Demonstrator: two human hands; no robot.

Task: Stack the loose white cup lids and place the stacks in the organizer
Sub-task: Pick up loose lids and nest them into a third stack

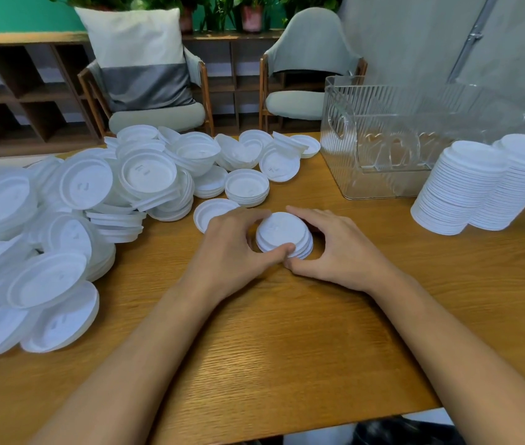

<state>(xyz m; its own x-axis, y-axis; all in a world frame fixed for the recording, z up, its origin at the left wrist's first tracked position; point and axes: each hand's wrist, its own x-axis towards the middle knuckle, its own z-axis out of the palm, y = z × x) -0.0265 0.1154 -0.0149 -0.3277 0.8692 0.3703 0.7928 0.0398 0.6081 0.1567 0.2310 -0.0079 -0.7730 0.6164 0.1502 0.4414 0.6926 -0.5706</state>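
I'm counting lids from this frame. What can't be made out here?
Head view, small stack: lid count unclear; left hand and right hand cover its sides.
Head view, loose pile: extent unknown; cut off by the left edge, blurred there.
Head view, organizer: right end hidden behind the tall stacks and cut off by the right edge.

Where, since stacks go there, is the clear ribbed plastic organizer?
Head view: the clear organizer sits far right on the wooden table, behind two tall white lid stacks.
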